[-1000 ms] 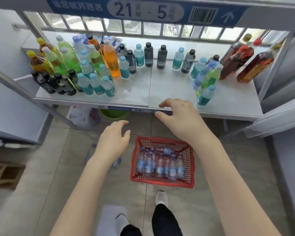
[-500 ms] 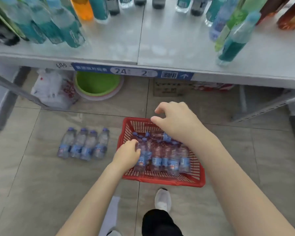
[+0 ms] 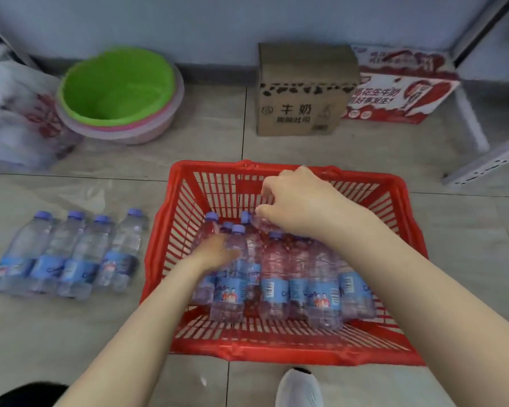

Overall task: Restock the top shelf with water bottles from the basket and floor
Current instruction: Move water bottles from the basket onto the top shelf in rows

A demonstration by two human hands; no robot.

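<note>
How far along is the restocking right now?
Done: can't tell, the shelf is out of view. In hand: the left hand grips one bottle in the red basket, the right hand pinches a second bottle at its top. Left: the remaining basket bottles and four floor bottles.

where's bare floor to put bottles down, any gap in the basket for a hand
Bare floor: between green basin and cardboard box, behind the basket; right of the basket. Inside, the far left corner and near strip are free. Crowded: the basket's middle, with bottles, left hand and right hand; four floor bottles sit on its left.
</note>
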